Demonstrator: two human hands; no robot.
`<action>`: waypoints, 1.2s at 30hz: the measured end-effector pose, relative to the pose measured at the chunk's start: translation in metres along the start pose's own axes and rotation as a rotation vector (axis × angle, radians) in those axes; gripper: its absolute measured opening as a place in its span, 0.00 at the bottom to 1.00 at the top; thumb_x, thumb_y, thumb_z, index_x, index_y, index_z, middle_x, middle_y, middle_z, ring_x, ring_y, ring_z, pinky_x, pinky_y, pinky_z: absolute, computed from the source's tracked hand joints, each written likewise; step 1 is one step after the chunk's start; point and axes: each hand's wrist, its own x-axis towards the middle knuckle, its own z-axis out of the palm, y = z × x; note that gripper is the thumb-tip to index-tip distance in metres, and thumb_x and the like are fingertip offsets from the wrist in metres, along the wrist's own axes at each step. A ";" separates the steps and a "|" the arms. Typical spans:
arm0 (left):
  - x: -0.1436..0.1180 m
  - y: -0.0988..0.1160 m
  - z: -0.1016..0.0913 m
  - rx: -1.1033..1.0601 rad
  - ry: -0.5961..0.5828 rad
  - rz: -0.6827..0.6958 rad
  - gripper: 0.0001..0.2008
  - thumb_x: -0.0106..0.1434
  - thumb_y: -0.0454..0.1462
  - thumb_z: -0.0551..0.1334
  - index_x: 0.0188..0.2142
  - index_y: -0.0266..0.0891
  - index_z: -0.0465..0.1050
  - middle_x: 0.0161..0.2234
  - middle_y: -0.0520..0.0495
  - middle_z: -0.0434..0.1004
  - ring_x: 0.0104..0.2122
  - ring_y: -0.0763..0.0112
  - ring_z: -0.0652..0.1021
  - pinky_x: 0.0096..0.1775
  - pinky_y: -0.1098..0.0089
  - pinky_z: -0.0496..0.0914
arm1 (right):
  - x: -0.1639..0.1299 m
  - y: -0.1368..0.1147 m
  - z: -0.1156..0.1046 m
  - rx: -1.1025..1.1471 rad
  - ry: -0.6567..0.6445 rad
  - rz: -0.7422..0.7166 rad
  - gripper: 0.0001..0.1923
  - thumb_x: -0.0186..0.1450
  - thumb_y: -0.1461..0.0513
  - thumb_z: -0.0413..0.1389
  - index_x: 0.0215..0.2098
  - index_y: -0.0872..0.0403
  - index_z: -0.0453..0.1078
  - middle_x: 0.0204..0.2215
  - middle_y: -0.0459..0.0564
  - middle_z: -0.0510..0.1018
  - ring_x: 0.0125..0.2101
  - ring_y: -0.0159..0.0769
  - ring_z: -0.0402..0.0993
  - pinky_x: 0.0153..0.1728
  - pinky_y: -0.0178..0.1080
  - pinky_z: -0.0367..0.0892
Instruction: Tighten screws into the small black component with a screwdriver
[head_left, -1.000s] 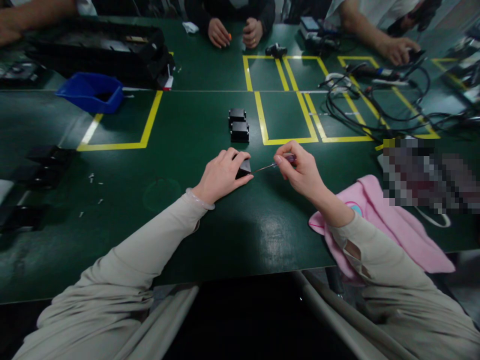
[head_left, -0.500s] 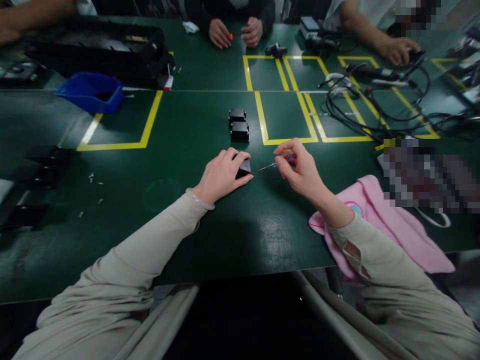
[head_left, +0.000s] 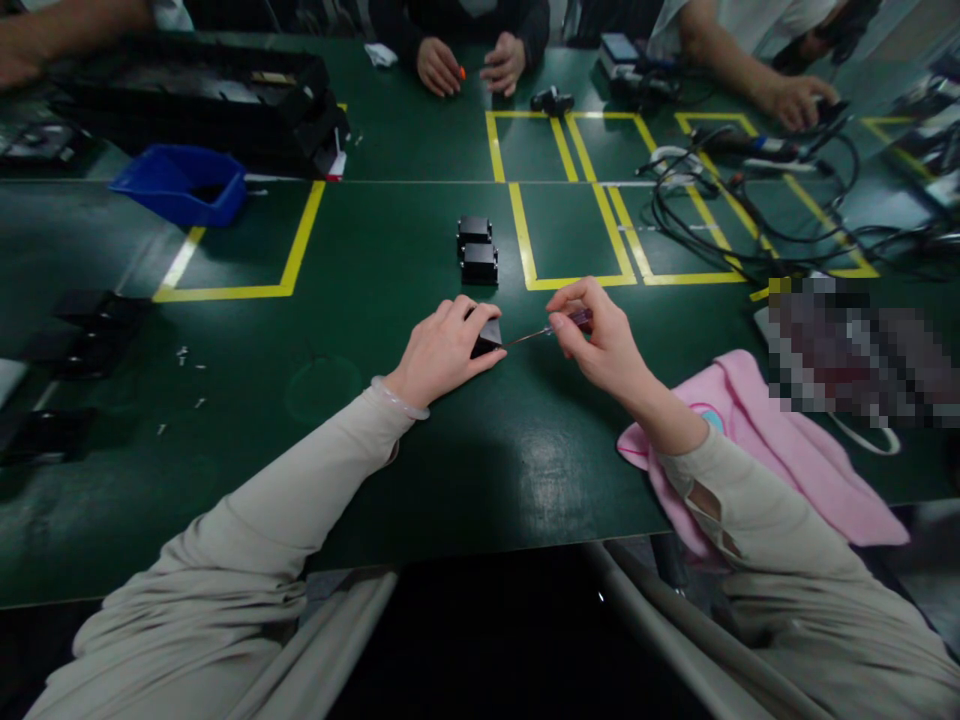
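My left hand (head_left: 444, 350) presses a small black box (head_left: 488, 336) down on the green table (head_left: 390, 260), fingers wrapped over most of it. My right hand (head_left: 600, 340) pinches a thin screwdriver (head_left: 553, 327) with a dark reddish handle. Its metal tip points left and touches the right side of the box. Two more black boxes (head_left: 478, 251) sit together just beyond my hands.
A pink cloth (head_left: 787, 450) lies under my right forearm. A blue tray (head_left: 180, 183) stands far left, near a black case (head_left: 195, 100). Tangled black cables (head_left: 750, 210) cover the far right. Other people's hands (head_left: 469, 65) rest along the far edge. Small screws (head_left: 184, 375) are scattered at left.
My right-hand fingers shifted slightly on the screwdriver handle, as if turning it. The left hand and the box stayed still.
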 end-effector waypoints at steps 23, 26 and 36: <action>0.000 0.001 0.000 0.019 -0.003 -0.009 0.24 0.70 0.48 0.64 0.60 0.41 0.67 0.52 0.39 0.74 0.50 0.55 0.75 0.45 0.61 0.72 | 0.000 0.001 0.000 0.029 0.001 -0.011 0.12 0.75 0.51 0.55 0.44 0.50 0.65 0.26 0.41 0.69 0.26 0.32 0.68 0.27 0.37 0.61; 0.000 0.001 0.000 0.021 -0.002 -0.010 0.24 0.71 0.48 0.64 0.60 0.41 0.67 0.53 0.39 0.74 0.50 0.55 0.75 0.45 0.61 0.72 | 0.001 0.001 0.000 0.014 -0.011 -0.015 0.12 0.74 0.51 0.55 0.40 0.50 0.65 0.26 0.42 0.69 0.26 0.31 0.69 0.28 0.37 0.61; 0.000 0.001 -0.001 0.020 0.000 -0.010 0.24 0.71 0.48 0.64 0.61 0.41 0.67 0.53 0.39 0.74 0.50 0.54 0.75 0.44 0.62 0.72 | -0.001 0.002 0.001 0.027 0.004 -0.019 0.11 0.74 0.52 0.55 0.44 0.50 0.66 0.28 0.43 0.71 0.27 0.32 0.70 0.28 0.37 0.62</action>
